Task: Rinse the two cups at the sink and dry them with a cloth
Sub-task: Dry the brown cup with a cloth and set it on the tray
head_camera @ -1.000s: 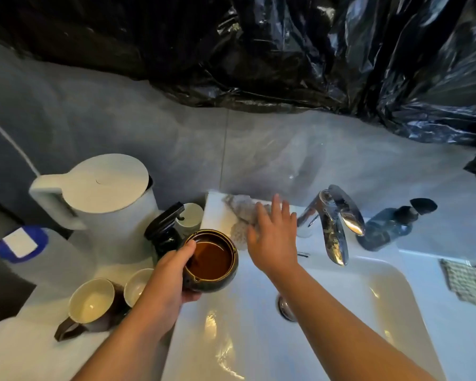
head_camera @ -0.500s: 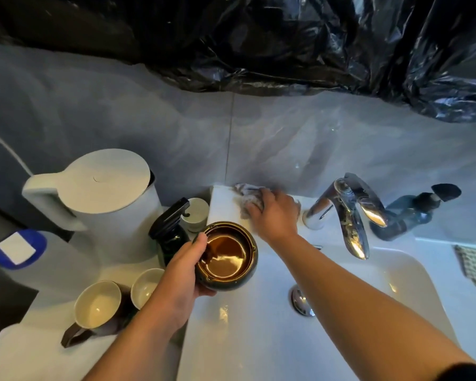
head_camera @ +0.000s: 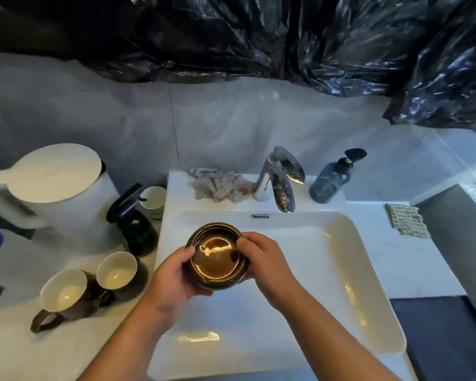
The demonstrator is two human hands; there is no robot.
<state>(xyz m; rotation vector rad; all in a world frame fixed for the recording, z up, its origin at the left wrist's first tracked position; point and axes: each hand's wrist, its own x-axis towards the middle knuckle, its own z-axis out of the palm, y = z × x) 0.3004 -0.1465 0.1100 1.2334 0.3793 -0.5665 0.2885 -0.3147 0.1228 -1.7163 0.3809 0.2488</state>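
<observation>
A dark round cup [head_camera: 217,259] with a glossy brown inside is held over the white sink [head_camera: 341,270]. My left hand [head_camera: 173,281] grips its left side, thumb on the rim. My right hand [head_camera: 267,262] grips its right side, thumb on the rim. A crumpled grey cloth [head_camera: 220,185] lies on the sink's back ledge, left of the chrome faucet [head_camera: 280,185]. Two more cups stand on the counter at the left: a brown mug [head_camera: 63,294] with a handle and a smaller dark cup [head_camera: 116,272], both white inside.
A white kettle [head_camera: 52,188] stands at the back left, beside a dark green spray bottle [head_camera: 134,224] and a small white cup [head_camera: 154,200]. A blue soap dispenser [head_camera: 333,180] is right of the faucet. A checked cloth [head_camera: 407,221] lies on the right counter.
My right hand left the crumpled cloth on the ledge and came back to the dark cup. Both hands now hold the cup, which has moved right over the basin.
</observation>
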